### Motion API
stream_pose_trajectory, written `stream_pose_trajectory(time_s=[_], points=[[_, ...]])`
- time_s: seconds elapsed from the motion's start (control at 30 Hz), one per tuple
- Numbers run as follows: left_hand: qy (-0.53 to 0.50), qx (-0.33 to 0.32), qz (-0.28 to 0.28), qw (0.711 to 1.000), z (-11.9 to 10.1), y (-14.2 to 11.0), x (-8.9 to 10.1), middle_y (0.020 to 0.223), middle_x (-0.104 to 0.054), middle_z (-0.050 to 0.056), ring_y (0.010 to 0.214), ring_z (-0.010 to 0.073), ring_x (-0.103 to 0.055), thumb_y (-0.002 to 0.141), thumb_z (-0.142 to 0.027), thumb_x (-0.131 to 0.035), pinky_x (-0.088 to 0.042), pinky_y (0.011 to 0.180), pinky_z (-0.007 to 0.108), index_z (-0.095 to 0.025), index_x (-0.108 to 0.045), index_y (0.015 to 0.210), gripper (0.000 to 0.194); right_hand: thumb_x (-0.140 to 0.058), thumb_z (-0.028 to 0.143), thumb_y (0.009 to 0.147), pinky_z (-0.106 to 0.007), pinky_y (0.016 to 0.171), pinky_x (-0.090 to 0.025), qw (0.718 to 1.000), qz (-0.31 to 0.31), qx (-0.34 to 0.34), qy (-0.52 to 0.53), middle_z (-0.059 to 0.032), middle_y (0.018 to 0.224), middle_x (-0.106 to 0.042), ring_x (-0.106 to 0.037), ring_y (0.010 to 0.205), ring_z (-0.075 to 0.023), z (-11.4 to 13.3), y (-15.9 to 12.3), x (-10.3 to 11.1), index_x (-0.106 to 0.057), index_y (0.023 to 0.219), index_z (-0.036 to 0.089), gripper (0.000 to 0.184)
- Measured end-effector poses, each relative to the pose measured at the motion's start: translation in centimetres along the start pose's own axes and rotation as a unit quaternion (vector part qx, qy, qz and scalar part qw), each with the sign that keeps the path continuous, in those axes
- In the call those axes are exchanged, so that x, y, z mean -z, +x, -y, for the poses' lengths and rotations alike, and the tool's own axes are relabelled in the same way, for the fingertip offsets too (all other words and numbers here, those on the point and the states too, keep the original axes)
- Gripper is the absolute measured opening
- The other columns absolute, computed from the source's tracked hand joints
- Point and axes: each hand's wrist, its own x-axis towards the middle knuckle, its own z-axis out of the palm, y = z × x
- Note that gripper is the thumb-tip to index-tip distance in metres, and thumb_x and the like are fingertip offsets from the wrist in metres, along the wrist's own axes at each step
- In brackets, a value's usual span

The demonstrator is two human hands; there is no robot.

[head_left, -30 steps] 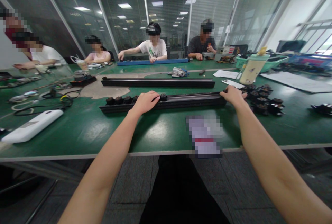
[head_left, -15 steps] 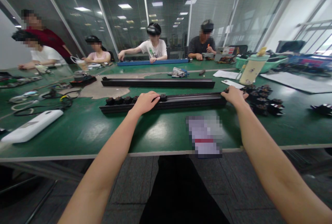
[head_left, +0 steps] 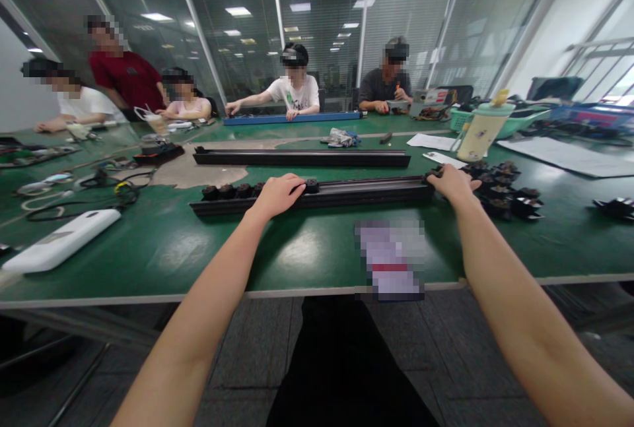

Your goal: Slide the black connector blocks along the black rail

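Note:
A long black channel rail (head_left: 376, 193) lies across the table in front of me. My left hand (head_left: 279, 197) is closed over its middle, fingers over the top. Several small black round-topped parts (head_left: 226, 191) sit in the channel to the left of that hand, and another black part (head_left: 311, 185) shows just right of its fingertips. At the rail's right end my right hand (head_left: 453, 184) is closed on a small dark part (head_left: 434, 173), mostly covered by the fingers. Beside it lies a pile of black finned parts (head_left: 500, 193).
A second black rail (head_left: 302, 158) lies behind. A blurred phone-like item (head_left: 391, 262) is at the front edge, a white power bank-like block (head_left: 62, 240) with cables at left. A cup (head_left: 484, 131), green basket (head_left: 529, 122) and papers stand right. Co-workers sit opposite.
My right hand has shifted slightly to the right at the rail's end, its fingers still closed. The left hand stays put. A person in red at the back left has moved right.

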Motion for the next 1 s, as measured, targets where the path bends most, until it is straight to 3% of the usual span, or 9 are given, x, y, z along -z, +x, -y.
stream_pose_trajectory(time_s=[0.3, 0.47, 0.6, 0.83, 0.9, 1.0], points=[[0.001, -0.007, -0.001, 1.0, -0.1, 0.0, 0.1, 0.129, -0.074, 0.009, 0.119, 0.0259, -0.069, 0.107, -0.036, -0.039, -0.053, 0.102, 0.038, -0.021, -0.074, 0.119, 0.04, -0.059, 0.048, 0.087, -0.068, 0.099, -0.039, 1.0, -0.021, -0.009, 0.021, -0.0271, 0.119, -0.07, -0.059, 0.118, -0.0474, -0.4, 0.2, -0.2, -0.068, 0.121, 0.014, 0.049], [0.005, -0.002, -0.001, 1.0, 0.1, 0.1, -0.1, 0.129, -0.074, 0.008, 0.12, 0.0253, -0.068, 0.107, -0.036, -0.04, -0.052, 0.104, 0.037, -0.021, -0.074, 0.121, 0.039, -0.057, 0.044, 0.094, -0.059, 0.104, -0.035, 0.998, -0.04, -0.044, -0.003, -0.0304, 0.128, -0.065, -0.058, 0.123, -0.0406, -0.9, -0.2, 0.8, -0.062, 0.131, 0.009, 0.052], [0.009, 0.003, 0.001, 1.0, 0.1, 0.1, -0.2, 0.13, -0.073, 0.008, 0.12, 0.0259, -0.069, 0.108, -0.037, -0.04, -0.052, 0.104, 0.038, -0.02, -0.074, 0.122, 0.04, -0.055, 0.045, 0.099, -0.054, 0.104, -0.028, 0.997, -0.008, -0.076, -0.009, -0.0313, 0.134, -0.061, -0.053, 0.128, -0.0371, -1.7, -0.3, 1.5, -0.061, 0.134, 0.009, 0.05], [0.009, 0.002, 0.005, 1.0, -0.1, 0.0, 0.0, 0.131, -0.073, 0.009, 0.12, 0.0267, -0.069, 0.108, -0.036, -0.04, -0.053, 0.104, 0.04, -0.019, -0.073, 0.123, 0.041, -0.062, 0.04, 0.099, -0.052, 0.103, -0.024, 0.992, -0.049, -0.105, 0.045, -0.0374, 0.146, -0.052, -0.047, 0.136, -0.0404, -1.5, -0.7, 1.7, -0.047, 0.147, 0.006, 0.06], [0.009, 0.003, 0.005, 1.0, -0.1, 0.0, 0.0, 0.131, -0.073, 0.009, 0.12, 0.0267, -0.069, 0.108, -0.036, -0.04, -0.053, 0.104, 0.04, -0.019, -0.074, 0.123, 0.041, -0.066, 0.04, 0.098, -0.053, 0.104, -0.024, 0.989, -0.067, -0.112, 0.068, -0.0364, 0.144, -0.055, -0.05, 0.134, -0.0392, -1.4, -0.8, 1.8, -0.043, 0.149, 0.007, 0.065], [0.005, 0.004, 0.002, 1.0, 0.0, 0.0, 0.0, 0.13, -0.073, 0.009, 0.121, 0.0258, -0.069, 0.108, -0.036, -0.041, -0.052, 0.105, 0.039, -0.019, -0.074, 0.122, 0.04, -0.069, 0.039, 0.097, -0.054, 0.105, -0.023, 0.985, -0.086, -0.119, 0.09, -0.0293, 0.132, -0.066, -0.056, 0.127, -0.0352, -1.5, -0.7, 1.8, -0.054, 0.139, 0.011, 0.052]])
